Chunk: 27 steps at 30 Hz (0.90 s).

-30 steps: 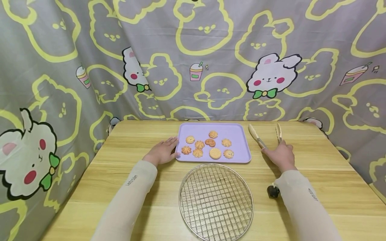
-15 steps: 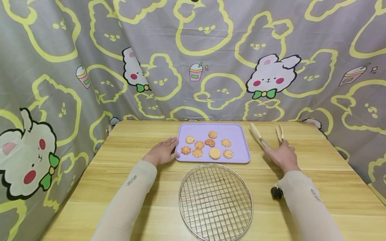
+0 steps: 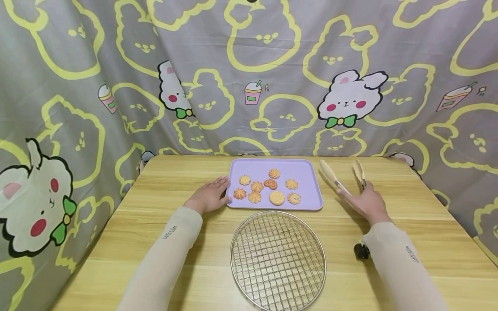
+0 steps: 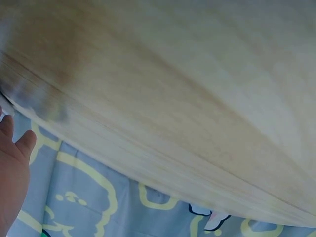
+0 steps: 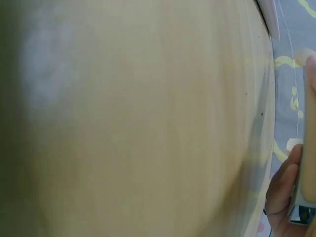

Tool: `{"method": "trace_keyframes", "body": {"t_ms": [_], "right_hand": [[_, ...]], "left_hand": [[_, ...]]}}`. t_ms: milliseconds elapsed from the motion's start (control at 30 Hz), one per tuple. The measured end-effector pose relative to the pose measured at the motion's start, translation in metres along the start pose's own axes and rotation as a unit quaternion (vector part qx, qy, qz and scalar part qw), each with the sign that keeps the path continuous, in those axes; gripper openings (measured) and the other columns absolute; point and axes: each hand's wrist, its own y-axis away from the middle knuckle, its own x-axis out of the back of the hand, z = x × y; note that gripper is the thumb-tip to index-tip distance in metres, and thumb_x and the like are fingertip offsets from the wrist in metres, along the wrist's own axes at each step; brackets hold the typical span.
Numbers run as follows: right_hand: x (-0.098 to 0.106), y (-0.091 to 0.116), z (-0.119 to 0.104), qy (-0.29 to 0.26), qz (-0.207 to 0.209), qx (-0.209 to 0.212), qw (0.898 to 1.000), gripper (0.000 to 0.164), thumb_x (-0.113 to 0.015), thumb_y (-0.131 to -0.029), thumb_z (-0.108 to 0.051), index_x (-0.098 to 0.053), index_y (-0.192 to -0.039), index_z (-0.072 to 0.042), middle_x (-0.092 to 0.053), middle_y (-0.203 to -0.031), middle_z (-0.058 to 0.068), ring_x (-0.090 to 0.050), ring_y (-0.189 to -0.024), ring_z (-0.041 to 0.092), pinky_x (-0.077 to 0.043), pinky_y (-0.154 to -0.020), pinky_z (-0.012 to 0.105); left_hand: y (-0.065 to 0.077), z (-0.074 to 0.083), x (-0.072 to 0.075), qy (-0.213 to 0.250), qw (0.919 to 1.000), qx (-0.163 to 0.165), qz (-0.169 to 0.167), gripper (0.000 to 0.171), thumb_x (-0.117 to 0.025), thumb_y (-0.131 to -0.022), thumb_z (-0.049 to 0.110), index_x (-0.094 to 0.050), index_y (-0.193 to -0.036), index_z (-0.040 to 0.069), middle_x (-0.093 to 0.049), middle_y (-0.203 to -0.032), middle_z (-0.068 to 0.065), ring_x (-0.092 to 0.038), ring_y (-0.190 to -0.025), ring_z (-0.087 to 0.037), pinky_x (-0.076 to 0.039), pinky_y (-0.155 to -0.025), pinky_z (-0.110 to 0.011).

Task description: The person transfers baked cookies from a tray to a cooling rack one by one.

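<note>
My right hand [image 3: 368, 202] grips tongs [image 3: 329, 171] to the right of the tray. Their two cream, scalloped tips spread apart and point toward the back of the table. In the right wrist view, fingers [image 5: 284, 190] wrap around the tongs [image 5: 310, 163] at the frame's right edge. A lilac rectangular tray [image 3: 272, 163] lies flat at the table's back, with several cookies on it, among them a round one [image 3: 277, 198] and a pretzel-shaped one [image 3: 270, 184]. My left hand [image 3: 210, 195] rests with extended fingers against the tray's left rim. The left wrist view catches part of that hand [image 4: 14, 170].
A round wire cooling rack [image 3: 278, 261] lies in front of the tray, close to its near edge. Below my right wrist is a small black object [image 3: 362, 251]. A patterned grey curtain [image 3: 249, 86] hangs behind the wooden table [image 3: 155, 181].
My right hand, with the tongs, has shifted slightly right and toward me, and the tongs have turned a little. The left hand, tray, cookies and rack look nearly the same.
</note>
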Motion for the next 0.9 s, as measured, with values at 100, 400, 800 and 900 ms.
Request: {"method": "trace_keyframes", "body": {"t_ms": [100, 400, 800, 900], "right_hand": [[0.0005, 0.0011, 0.0006, 0.001, 0.003, 0.018, 1.000, 0.126, -0.051, -0.077, -0.077, 0.004, -0.145, 0.014, -0.024, -0.133, 0.049, -0.031, -0.118, 0.062, -0.030, -0.096, 0.069], [0.0028, 0.0037, 0.0001, 0.019, 0.002, 0.060, 0.998, 0.118, -0.050, -0.081, -0.074, -0.004, -0.145, 0.014, -0.028, -0.133, 0.047, -0.034, -0.116, 0.062, -0.033, -0.094, 0.069], [0.0061, 0.0025, 0.0078, 0.016, 0.023, 0.133, 0.991, 0.097, -0.058, -0.083, -0.066, -0.028, -0.140, 0.006, -0.052, -0.092, 0.018, -0.053, -0.082, 0.034, -0.046, -0.068, 0.044], [0.0090, 0.0024, 0.0083, 0.018, 0.017, 0.144, 0.989, 0.094, -0.058, -0.083, -0.065, -0.031, -0.137, 0.007, -0.052, -0.099, 0.021, -0.052, -0.088, 0.037, -0.047, -0.072, 0.050]], "left_hand": [[-0.0001, -0.0001, -0.0002, 0.000, 1.0000, 0.000, -0.001, 0.073, -0.036, -0.099, 0.054, -0.017, -0.153, 0.009, -0.010, -0.159, -0.004, -0.008, -0.144, -0.023, -0.015, -0.115, -0.047], [-0.0002, -0.0005, -0.0007, 0.002, 1.0000, 0.002, -0.003, 0.073, -0.036, -0.099, 0.054, -0.016, -0.153, 0.010, -0.009, -0.159, -0.004, -0.008, -0.144, -0.023, -0.015, -0.115, -0.046], [-0.0005, -0.0017, -0.0012, 0.009, 1.0000, -0.001, 0.000, 0.073, -0.037, -0.098, 0.053, -0.017, -0.153, 0.010, -0.010, -0.159, -0.004, -0.009, -0.144, -0.023, -0.016, -0.115, -0.046], [-0.0005, -0.0019, -0.0011, 0.008, 1.0000, -0.002, 0.000, 0.073, -0.037, -0.099, 0.053, -0.016, -0.153, 0.010, -0.010, -0.159, -0.004, -0.009, -0.144, -0.023, -0.016, -0.115, -0.045]]}}
